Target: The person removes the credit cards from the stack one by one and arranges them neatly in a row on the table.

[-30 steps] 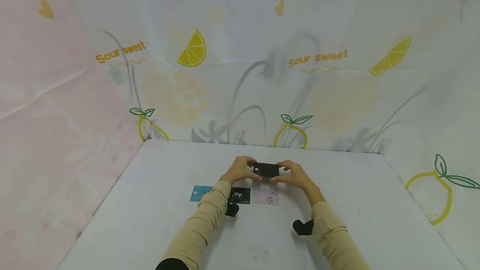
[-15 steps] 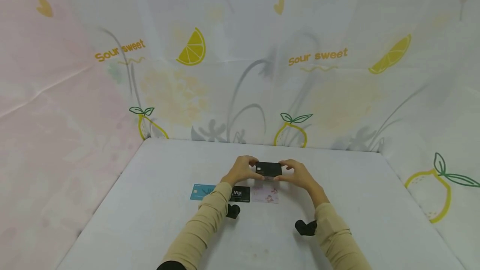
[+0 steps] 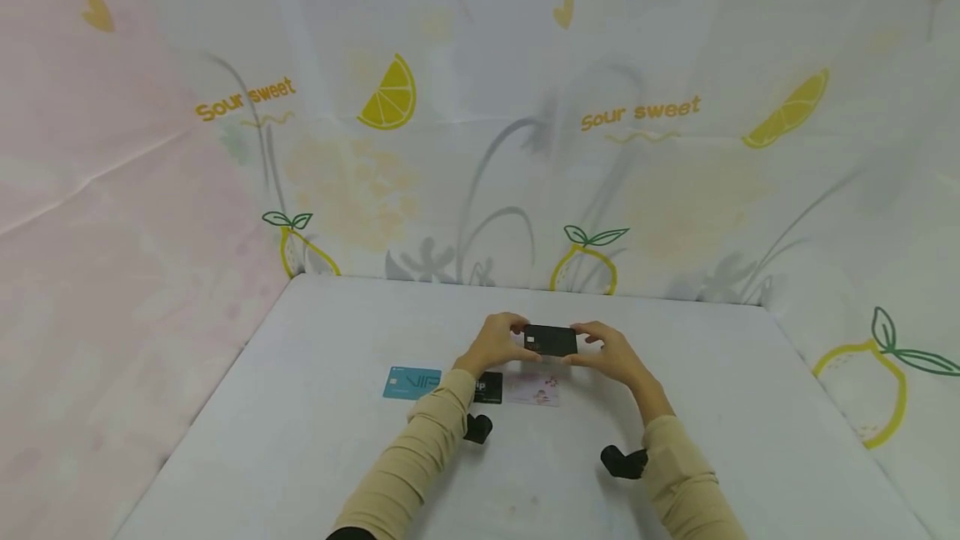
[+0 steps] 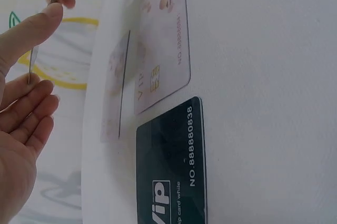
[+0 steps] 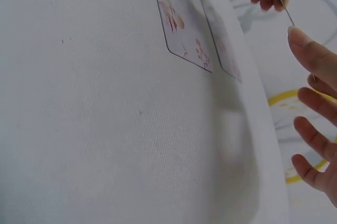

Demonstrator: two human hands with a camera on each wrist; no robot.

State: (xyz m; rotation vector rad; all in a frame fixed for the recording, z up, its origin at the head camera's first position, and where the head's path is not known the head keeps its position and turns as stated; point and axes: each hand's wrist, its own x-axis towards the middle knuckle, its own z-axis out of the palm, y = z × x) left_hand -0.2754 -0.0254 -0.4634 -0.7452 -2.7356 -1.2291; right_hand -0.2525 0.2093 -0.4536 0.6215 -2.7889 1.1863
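A black bank-style card (image 3: pixel 551 341) with a small chip is held up above the table by both hands. My left hand (image 3: pixel 497 342) pinches its left end between thumb and fingers, and my right hand (image 3: pixel 611 357) pinches the right end the same way. Seen from the left wrist, the card (image 4: pixel 33 58) is a thin edge-on strip. Below the hands lie a blue VIP card (image 3: pixel 411 382), a black Vip card (image 4: pixel 166 171) partly covered by the left sleeve, and a pink flowered card (image 4: pixel 163 45). Another pale pink card (image 4: pixel 115 92) lies just beyond that one.
The cards lie on a white-covered table (image 3: pixel 300 457). Behind stands a pale curtain (image 3: pixel 480 173) with lemon prints, and a pink one (image 3: pixel 90 273) closes off the left. Black mounts (image 3: pixel 624 462) stick out from the wrists.
Both hands have shifted a little to the right with the black card. More of the blue card shows now, and the left sleeve covers more of the black Vip card.
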